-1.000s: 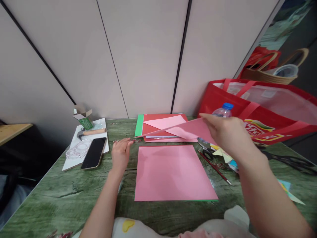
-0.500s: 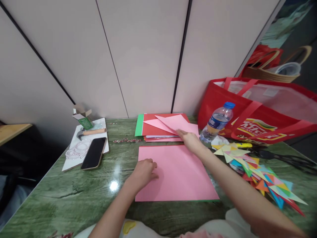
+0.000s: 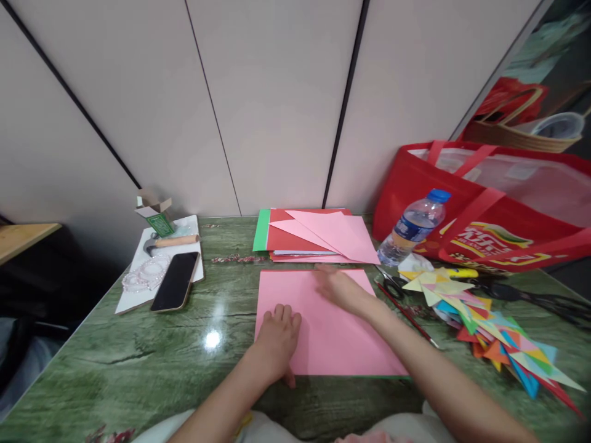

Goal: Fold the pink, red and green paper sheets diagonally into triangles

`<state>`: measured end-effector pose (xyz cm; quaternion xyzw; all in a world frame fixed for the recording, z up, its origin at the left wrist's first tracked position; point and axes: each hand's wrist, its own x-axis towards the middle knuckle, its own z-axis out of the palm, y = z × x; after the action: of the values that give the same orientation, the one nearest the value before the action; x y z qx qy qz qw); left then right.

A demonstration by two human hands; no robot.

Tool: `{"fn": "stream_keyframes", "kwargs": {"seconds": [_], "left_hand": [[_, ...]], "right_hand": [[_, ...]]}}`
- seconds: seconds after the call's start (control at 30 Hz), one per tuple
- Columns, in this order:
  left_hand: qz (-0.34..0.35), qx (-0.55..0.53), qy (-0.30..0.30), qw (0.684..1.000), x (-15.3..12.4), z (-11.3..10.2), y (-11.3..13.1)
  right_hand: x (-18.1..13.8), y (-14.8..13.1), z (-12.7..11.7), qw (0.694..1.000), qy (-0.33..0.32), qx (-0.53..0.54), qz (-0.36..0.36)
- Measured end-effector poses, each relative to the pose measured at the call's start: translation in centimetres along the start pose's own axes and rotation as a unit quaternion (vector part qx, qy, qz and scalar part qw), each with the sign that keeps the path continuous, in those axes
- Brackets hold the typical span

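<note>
A pink paper sheet [image 3: 332,335] lies flat on the green table [image 3: 138,363] in front of me. My left hand [image 3: 277,338] rests on its near left part, fingers stretched flat and holding nothing. My right hand [image 3: 339,289] lies over the sheet's far edge, slightly blurred, with the fingers extended and nothing in them. Just beyond it a pink folded triangle [image 3: 341,234] lies on a stack of coloured paper [image 3: 281,237].
A phone [image 3: 175,281], hammer [image 3: 168,243], small box [image 3: 154,212] and beads lie at the left. A water bottle [image 3: 413,226], red bag [image 3: 498,203], scissors [image 3: 390,284], a thin red stick [image 3: 410,317] and several coloured paper triangles [image 3: 489,326] sit at the right.
My right hand put the pink triangle down on the stack and drew back onto the pink sheet. My left hand moved from the far left of the sheet onto its near corner.
</note>
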<state>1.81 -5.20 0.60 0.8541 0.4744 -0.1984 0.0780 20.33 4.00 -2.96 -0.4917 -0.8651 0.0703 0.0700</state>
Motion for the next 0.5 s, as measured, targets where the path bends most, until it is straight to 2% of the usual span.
{"fn": "stream_keyframes", "kwargs": {"seconds": [0.03, 0.1, 0.27, 0.4, 0.5], "left_hand": [[0.002, 0.004, -0.005, 1.000, 0.0, -0.2, 0.1], [0.003, 0.005, -0.014, 1.000, -0.1, -0.6, 0.2], [0.010, -0.024, -0.020, 0.999, -0.9, -1.6, 0.0], [0.041, -0.106, 0.011, 0.993, -1.8, -1.7, -1.4], [0.049, -0.148, 0.033, 0.987, -2.1, -1.8, -2.8]], "right_hand": [[-0.7, -1.2, -0.1, 0.997, -0.042, 0.033, -0.053], [-1.9, -3.1, -0.3, 0.988, -0.091, 0.077, -0.097], [-3.1, -5.3, -0.8, 0.982, -0.156, 0.081, -0.073], [-3.4, -5.9, -1.7, 0.981, -0.165, 0.075, -0.063], [-3.8, -6.4, -2.5, 0.978, -0.161, 0.109, -0.079]]}}
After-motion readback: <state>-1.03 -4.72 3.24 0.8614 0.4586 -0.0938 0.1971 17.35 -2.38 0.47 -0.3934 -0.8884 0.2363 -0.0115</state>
